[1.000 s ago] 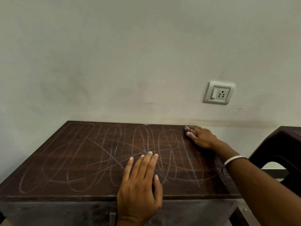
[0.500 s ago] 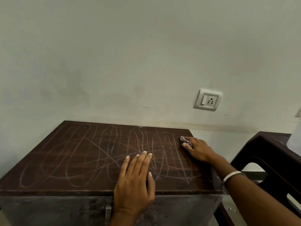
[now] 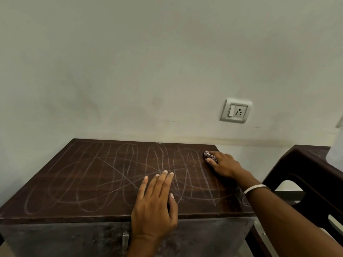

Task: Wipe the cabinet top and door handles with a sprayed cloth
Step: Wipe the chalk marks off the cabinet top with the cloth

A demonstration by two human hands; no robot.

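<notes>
Head view: right hand point(image 3: 225, 165) clenched on cloth point(image 3: 209, 156) at cabinet top point(image 3: 92, 182) far-right corner, left hand point(image 3: 155, 203) flat, released; chalky scribbles mostly unwiped, handles untouched.

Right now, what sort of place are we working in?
Probably a plain room indoors, home or hostel: a dark wooden cabinet against a painted wall, a switch-and-socket plate, and a dark plastic stool alongside.

Right hand point(image 3: 223, 165) on cloth point(image 3: 209, 156), cabinet top point(image 3: 78, 182)

Most of the cloth point(image 3: 209, 156) under the right hand point(image 3: 223, 165); cabinet front point(image 3: 74, 238) cut off below.
</notes>
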